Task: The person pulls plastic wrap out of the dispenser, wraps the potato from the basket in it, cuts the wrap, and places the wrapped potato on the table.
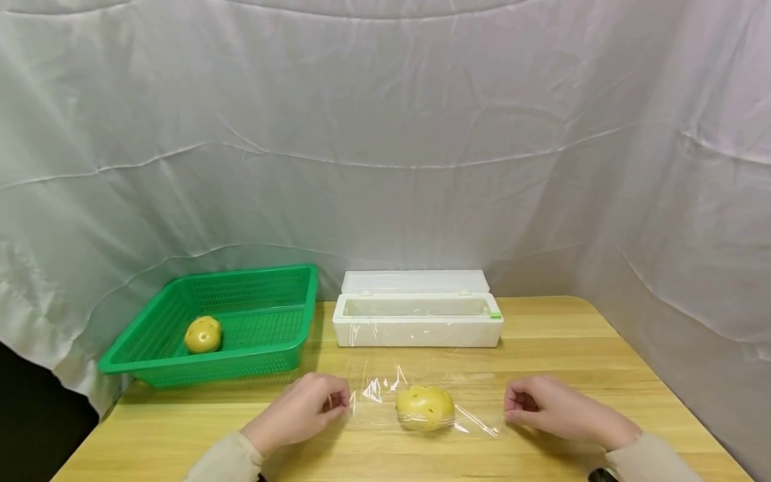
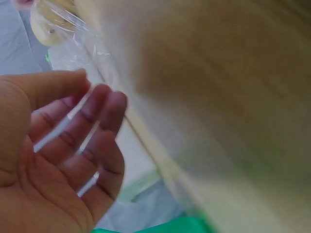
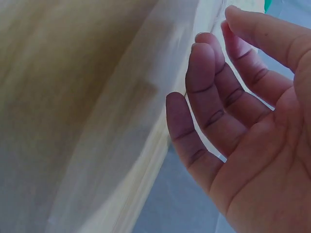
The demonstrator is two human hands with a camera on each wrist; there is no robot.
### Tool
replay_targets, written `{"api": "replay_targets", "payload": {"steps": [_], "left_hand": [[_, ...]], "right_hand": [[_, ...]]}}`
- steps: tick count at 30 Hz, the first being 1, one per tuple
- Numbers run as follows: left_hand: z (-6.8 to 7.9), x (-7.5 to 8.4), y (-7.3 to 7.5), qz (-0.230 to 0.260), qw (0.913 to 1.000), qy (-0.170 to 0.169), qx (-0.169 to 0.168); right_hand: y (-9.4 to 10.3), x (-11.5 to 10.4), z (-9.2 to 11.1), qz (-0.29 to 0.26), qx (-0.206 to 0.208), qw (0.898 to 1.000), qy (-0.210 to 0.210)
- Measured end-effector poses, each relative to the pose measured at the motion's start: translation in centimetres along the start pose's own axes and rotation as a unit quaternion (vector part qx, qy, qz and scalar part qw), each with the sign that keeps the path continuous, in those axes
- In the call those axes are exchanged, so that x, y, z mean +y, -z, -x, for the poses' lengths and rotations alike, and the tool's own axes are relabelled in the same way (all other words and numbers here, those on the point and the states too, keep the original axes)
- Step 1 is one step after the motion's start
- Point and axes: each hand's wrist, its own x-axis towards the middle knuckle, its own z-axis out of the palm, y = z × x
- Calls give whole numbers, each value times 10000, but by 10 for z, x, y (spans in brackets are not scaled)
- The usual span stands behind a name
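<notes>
One potato (image 1: 425, 408) lies between left hand (image 1: 308, 407) and right hand (image 1: 553, 407), both apparently pinching clear film (image 1: 373, 390).

We see bright white shine on the clear wrap (image 1: 372, 389), but the table (image 2: 218, 97) looks blurry in both wrist views.

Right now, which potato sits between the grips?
The front potato, with left grip and right grip on either side; the other potato lies in the green basket.
</notes>
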Motion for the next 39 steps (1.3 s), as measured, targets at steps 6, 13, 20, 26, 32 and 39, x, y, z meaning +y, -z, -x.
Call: {"api": "replay_targets", "payload": {"steps": [6, 13, 20, 26, 32, 39], "left_hand": [[4, 33, -1, -1453, 9752, -1318, 1020], [-5, 62, -17, -2450, 9420, -2295, 23], [-13, 61, -25, -2539, 9408, -2224, -299], [-18, 55, -28, -2175, 9456, -2416, -131], [-24, 50, -25, -1830, 9500, -2516, -272], [-28, 45, -19, -1445, 9610, -2272, -634]], "right_hand": [[-3, 2, -3, -72, -96, 9999, -13], [-2, 4, -2, -124, -119, 9998, -136], [-3, -12, -1, 185, 507, 9979, 371], [-24, -54, -13, 1401, 1350, 9656, 1727], [-48, -66, -26, 2338, 1336, 9413, 2035], [-54, -62, -38, 2571, 1559, 9298, 2121]]}}
